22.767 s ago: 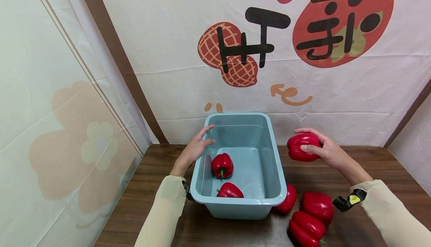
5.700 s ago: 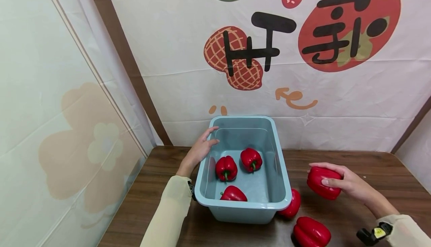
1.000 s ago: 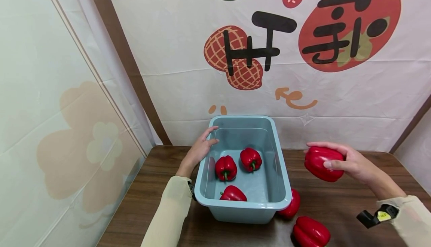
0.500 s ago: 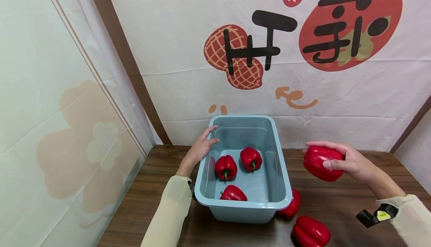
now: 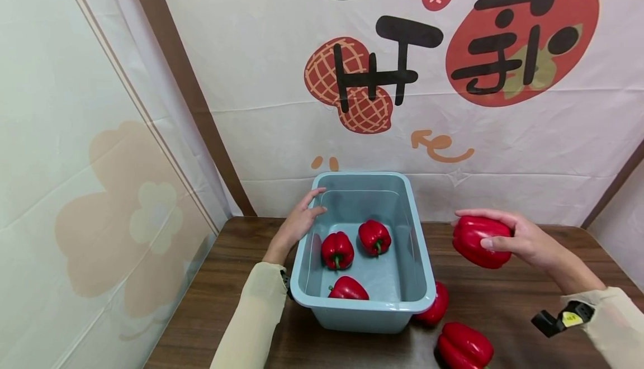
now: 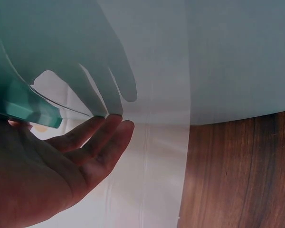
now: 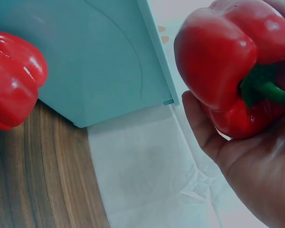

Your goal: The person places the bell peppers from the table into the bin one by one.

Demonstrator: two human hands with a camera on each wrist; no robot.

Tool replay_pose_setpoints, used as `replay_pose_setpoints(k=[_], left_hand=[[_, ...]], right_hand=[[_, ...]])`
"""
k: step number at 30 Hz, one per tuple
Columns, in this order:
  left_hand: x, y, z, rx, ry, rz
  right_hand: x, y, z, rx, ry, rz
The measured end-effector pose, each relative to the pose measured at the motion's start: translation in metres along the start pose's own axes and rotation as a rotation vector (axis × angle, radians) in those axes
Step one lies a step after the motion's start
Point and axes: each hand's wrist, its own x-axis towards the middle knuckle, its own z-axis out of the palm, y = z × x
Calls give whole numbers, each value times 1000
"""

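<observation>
Red bell pepper sits in our right hand, our thumb on its near side and fingers over its far side; it appears to be lifted off the table. From the bin it lies to the right, outside the right rim and apart from it, and we judge that sideways gap, with the rim between, to be the relation that matters most. Its long axis runs roughly left to right, tipped a little down toward our palm. Our left hand is well apart, across the bin, holding the left rim with thumb and index finger reaching over it.

Inside the bin we count three peppers: a left one, a farther one and a near one. Outside, a corner pepper sits by the near right corner, touching or not we cannot tell, and a front pepper lies closer to us.

Our right wrist view shows the green stem toward our palm, which the head view hides. Our left wrist view alone shows the other fingers outside, against the bin's wall.
</observation>
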Motion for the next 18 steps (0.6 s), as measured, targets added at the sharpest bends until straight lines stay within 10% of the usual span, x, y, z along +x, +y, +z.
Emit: replay_pose_setpoints(k=[18], left_hand=[[26, -37, -1, -29, 15, 15]], right_hand=[[9, -11, 3, -1, 1, 17]])
